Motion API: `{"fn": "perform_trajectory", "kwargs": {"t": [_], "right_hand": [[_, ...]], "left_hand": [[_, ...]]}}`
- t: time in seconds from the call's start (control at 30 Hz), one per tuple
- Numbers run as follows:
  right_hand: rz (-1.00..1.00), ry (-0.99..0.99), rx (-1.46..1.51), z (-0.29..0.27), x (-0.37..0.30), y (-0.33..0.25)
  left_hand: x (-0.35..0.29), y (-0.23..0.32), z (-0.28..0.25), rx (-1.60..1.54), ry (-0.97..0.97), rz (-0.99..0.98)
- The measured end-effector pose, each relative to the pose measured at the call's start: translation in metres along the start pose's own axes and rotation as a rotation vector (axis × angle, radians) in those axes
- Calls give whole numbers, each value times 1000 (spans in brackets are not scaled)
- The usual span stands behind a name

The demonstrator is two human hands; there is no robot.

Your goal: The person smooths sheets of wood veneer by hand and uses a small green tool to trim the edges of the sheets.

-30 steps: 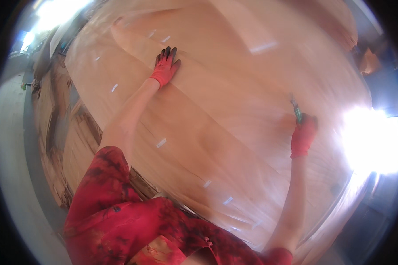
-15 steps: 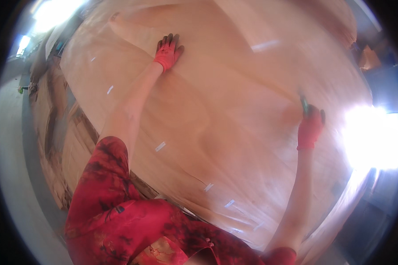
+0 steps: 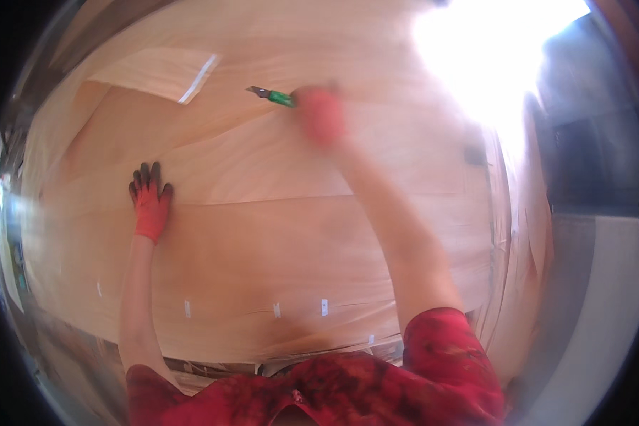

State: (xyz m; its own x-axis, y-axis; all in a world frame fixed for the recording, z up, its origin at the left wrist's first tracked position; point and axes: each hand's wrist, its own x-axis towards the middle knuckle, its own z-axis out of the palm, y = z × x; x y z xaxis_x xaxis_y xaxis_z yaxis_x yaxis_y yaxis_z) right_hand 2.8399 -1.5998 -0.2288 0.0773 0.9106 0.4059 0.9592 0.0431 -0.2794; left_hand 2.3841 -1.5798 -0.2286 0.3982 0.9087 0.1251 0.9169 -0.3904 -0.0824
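On the head view, I have the left hand [image 3: 150, 202] spread flat on the sheet [image 3: 263, 248]; the right hand [image 3: 321, 117], blurred, grips the knife [image 3: 271, 95] over the sheet's upper middle. The knife looks light, stiff — best held by its handle [image 3: 282, 99]; the sheet seems thin, easily torn.

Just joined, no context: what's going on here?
A person rests a red-gloved left hand on broad tan sheeting. The right hand, also red-gloved and blurred, grips a green-handled tool, tip pointing left; whether it touches the sheeting isn't clear. Small pale strips lie along the near side.
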Motion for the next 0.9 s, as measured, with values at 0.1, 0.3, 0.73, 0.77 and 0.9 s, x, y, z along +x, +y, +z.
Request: {"fn": "perform_trajectory", "kwargs": {"t": [0.1, 0.3, 0.73, 0.77, 0.9], "right_hand": [[128, -33, -21, -27, -19, 22], [620, 116, -350, -64, -134, 220], [1015, 152, -246, -116, -186, 355], [956, 261, -346, -123, -193, 366], [966, 58, -156, -128, -193, 369]], "left_hand": [[5, 3, 3, 14, -34, -24], [10, 16, 0, 54, -53, -3], [6, 54, 10, 48, -116, -73], [11, 59, 12, 32, -112, -57], [18, 52, 11, 150, -125, -86]]}}
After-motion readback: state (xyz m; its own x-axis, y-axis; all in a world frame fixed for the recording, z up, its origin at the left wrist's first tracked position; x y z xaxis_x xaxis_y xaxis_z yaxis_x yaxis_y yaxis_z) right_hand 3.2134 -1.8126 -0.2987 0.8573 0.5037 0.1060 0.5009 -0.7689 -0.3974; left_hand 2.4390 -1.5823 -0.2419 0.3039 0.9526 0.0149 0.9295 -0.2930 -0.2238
